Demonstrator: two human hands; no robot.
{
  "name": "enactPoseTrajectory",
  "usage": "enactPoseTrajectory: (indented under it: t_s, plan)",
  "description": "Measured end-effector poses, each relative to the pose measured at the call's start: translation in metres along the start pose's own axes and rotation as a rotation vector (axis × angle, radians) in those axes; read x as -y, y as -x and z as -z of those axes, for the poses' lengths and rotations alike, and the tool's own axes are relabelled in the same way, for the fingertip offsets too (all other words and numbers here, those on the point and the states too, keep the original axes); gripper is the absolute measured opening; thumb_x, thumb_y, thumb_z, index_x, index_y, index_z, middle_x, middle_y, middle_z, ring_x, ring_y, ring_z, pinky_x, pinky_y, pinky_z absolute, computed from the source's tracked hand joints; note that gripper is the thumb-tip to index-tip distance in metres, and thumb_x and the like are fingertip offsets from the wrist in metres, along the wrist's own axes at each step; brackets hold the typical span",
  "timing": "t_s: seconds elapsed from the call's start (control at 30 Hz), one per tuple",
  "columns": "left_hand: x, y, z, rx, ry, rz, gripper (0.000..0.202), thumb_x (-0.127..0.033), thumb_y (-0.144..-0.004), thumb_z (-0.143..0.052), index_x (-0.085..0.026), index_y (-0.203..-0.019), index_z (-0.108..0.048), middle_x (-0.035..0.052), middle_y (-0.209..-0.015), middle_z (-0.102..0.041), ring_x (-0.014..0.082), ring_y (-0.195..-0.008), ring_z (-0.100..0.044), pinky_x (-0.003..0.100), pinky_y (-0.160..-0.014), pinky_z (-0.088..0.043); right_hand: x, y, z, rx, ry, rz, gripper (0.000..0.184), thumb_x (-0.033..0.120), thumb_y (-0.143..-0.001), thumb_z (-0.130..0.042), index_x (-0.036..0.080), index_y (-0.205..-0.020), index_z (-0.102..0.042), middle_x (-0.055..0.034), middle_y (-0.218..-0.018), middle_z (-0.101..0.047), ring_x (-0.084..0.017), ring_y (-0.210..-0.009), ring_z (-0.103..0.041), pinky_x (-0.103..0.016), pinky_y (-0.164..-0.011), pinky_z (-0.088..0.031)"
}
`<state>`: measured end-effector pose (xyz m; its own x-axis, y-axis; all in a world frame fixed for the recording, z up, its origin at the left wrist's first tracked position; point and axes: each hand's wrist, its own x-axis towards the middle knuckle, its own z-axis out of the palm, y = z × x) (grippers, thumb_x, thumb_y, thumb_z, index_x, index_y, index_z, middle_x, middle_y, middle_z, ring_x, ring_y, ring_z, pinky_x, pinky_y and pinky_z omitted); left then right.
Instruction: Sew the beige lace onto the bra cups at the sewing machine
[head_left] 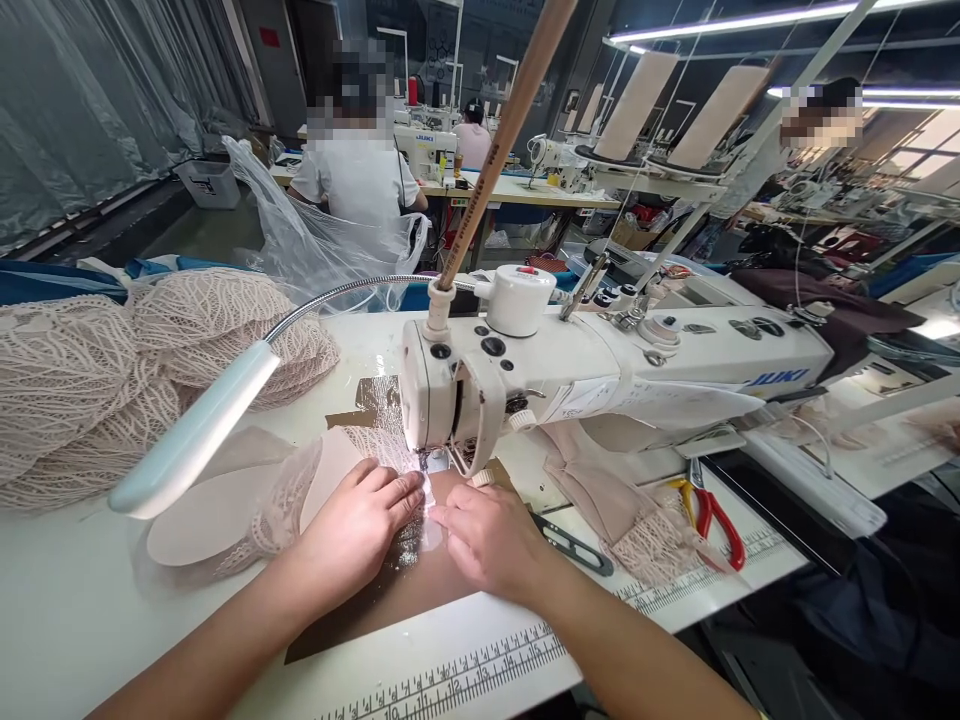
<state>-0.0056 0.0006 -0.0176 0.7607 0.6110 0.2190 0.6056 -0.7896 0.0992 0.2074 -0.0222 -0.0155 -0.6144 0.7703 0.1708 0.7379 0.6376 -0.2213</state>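
A beige lace bra piece with moulded cups [202, 515] lies under the head of a white JUKI sewing machine [517, 370]. My left hand [367, 525] is closed on its lace edge, just left of the lit needle area. My right hand [491, 540] is curled, its fingertips pinching the pale narrow edge of the same piece, right in front of the presser foot. Both hands rest over a brown sheet [375, 605] on the machine bed. The fingers hide most of the stitched edge.
Stacked lace cups [82, 400] lie at left, below a gooseneck lamp [199, 430]. Right of my hands are a dark flat slotted tool [574, 545], another lace piece [652, 535] and red-handled pliers [716, 525]. A printed ruler [457, 690] runs along the front edge. People sit at machines behind.
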Motion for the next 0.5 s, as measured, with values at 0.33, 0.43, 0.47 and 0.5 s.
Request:
enactPoseTrajectory:
  t_s: [0.33, 0.43, 0.47, 0.5]
  plan:
    - [0.020, -0.004, -0.006, -0.081, 0.002, 0.090, 0.036, -0.008, -0.088, -0.048, -0.014, -0.120, -0.063, 0.0090, -0.124, -0.065, 0.0277, -0.102, -0.055, 0.046, -0.091, -0.044, 0.006, -0.013, -0.007, -0.016, 0.073, -0.105, 0.045, 0.013, -0.080, -0.052, 0.019, -0.123, -0.063, -0.0053, -0.085, -0.063, -0.017, -0.066, -0.050, -0.029, -0.056, -0.033]
    - [0.026, -0.002, -0.012, -0.116, 0.019, 0.120, 0.038, -0.008, -0.086, -0.049, -0.013, -0.121, -0.063, 0.0117, -0.123, -0.065, 0.0291, -0.105, -0.054, 0.046, -0.092, -0.045, 0.004, -0.014, -0.010, -0.041, 0.072, -0.104, 0.045, 0.012, -0.079, -0.051, 0.019, -0.122, -0.063, -0.0056, -0.087, -0.064, -0.018, -0.067, -0.052, -0.028, -0.057, -0.035]
    - [0.028, -0.001, -0.013, -0.131, 0.026, 0.135, 0.039, -0.008, -0.086, -0.049, -0.013, -0.122, -0.062, 0.0126, -0.123, -0.065, 0.0292, -0.106, -0.054, 0.046, -0.093, -0.044, 0.004, -0.014, -0.011, -0.051, 0.068, -0.100, 0.043, 0.011, -0.080, -0.051, 0.019, -0.120, -0.064, -0.0055, -0.086, -0.064, -0.018, -0.067, -0.053, -0.028, -0.057, -0.036]
    - [0.030, 0.000, -0.014, -0.146, 0.033, 0.150, 0.039, -0.008, -0.086, -0.049, -0.013, -0.122, -0.062, 0.0135, -0.123, -0.065, 0.0292, -0.107, -0.054, 0.046, -0.094, -0.044, 0.004, -0.014, -0.011, -0.070, 0.055, -0.093, 0.040, 0.012, -0.081, -0.050, 0.020, -0.117, -0.065, -0.0054, -0.084, -0.064, -0.018, -0.067, -0.053, -0.028, -0.058, -0.037]
